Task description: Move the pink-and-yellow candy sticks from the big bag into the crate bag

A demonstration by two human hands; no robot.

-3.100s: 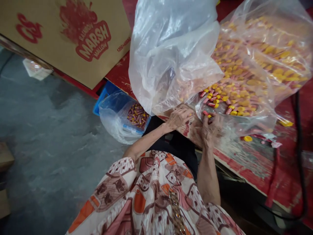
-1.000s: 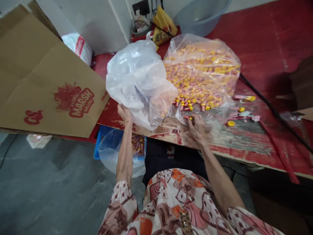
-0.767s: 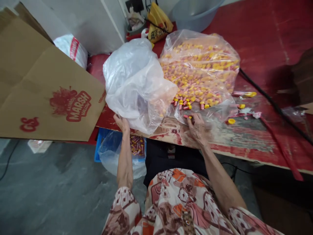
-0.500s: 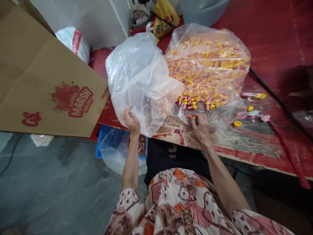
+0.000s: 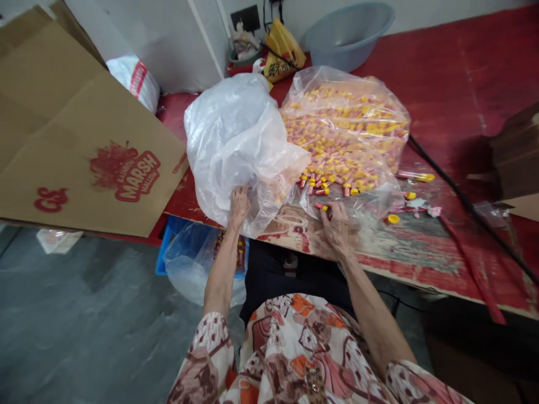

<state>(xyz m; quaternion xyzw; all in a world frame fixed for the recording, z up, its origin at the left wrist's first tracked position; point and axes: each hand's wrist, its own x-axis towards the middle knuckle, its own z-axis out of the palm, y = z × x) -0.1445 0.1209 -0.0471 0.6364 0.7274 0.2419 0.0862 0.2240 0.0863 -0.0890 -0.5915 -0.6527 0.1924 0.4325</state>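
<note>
My left hand grips the lower edge of a crumpled clear plastic bag at the table's near edge. My right hand rests on the table at the mouth of a second clear bag full of small pink tubes with yellow caps, its fingers closed on one of these tubes. A row of the same tubes lies spilled just beyond my right fingers.
The red worn table holds a grey basin, a yellow packet, a black cable and loose yellow caps. A brown "MARSH" cardboard sheet lies at left. A blue crate with a bag of tubes sits under the table.
My left hand moved right along the crumpled bag's lower edge, from its left side to its middle. My right hand stayed at the tube bag's mouth. The camera view tilted up.
</note>
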